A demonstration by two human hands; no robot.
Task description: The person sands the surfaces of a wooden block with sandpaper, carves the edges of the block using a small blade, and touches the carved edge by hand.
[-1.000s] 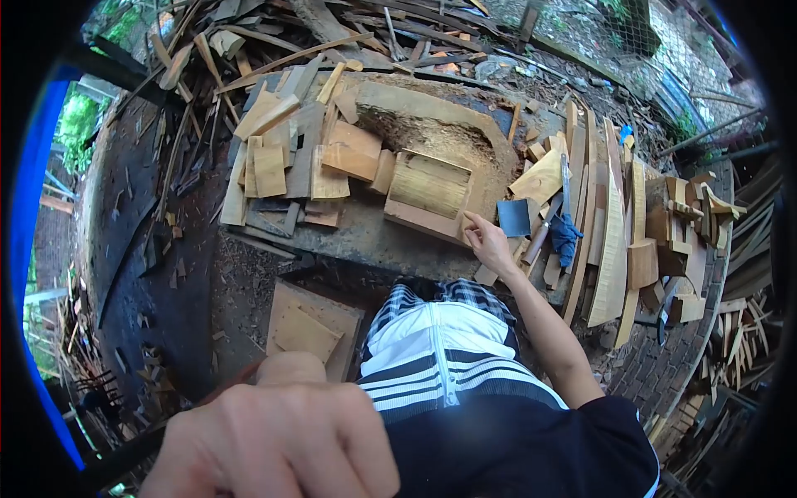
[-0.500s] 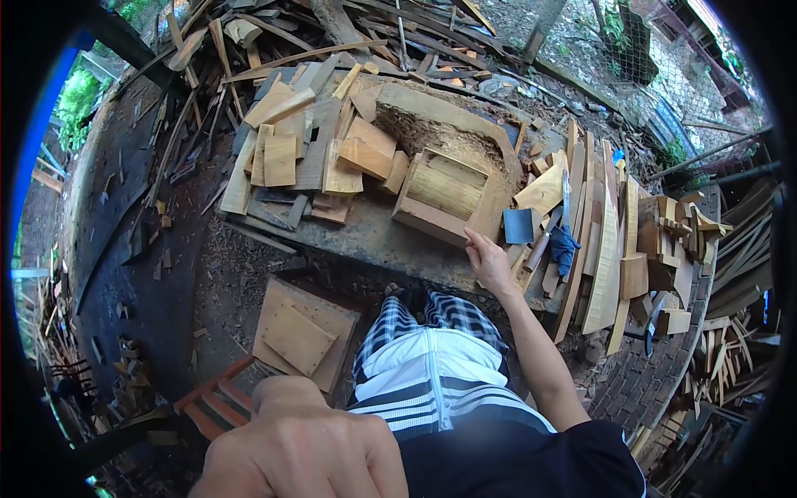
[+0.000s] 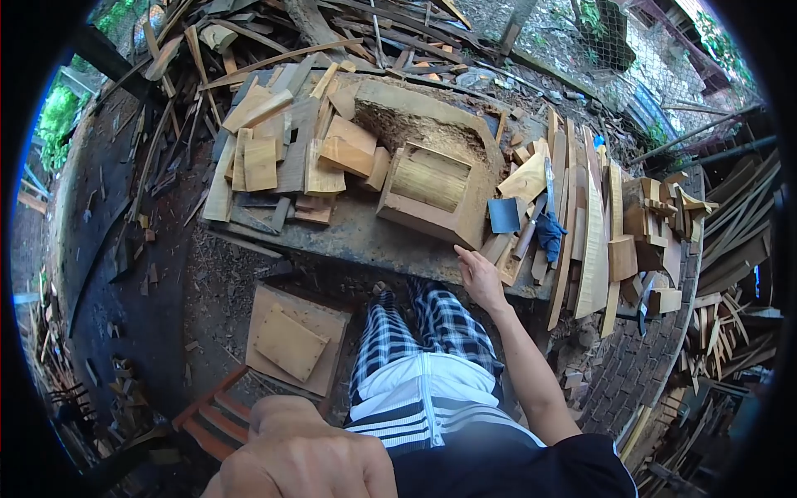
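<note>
- The box (image 3: 425,189) lies on the desk (image 3: 344,232), just beyond the right hand (image 3: 483,286) and to its left.
- Seen from that hand, the box's near right corner is the closest part; the fingertips are at or just short of it, and whether they touch cannot be told.
- The box's long side runs across in front of the person, its right end slanting nearer the body.
- The right grip is loose: fingers stretched out towards the corner, with nothing seen between them.
- The right hand is clearly the nearer one. The left hand (image 3: 309,455) is low in the view, close to the camera and well apart from the box; its fingers curl out of sight, so I cannot tell what its grip holds, if anything.
- Right of the box, near the right hand, lie a blue sheet (image 3: 503,216) and a cloth (image 3: 550,237).
</note>
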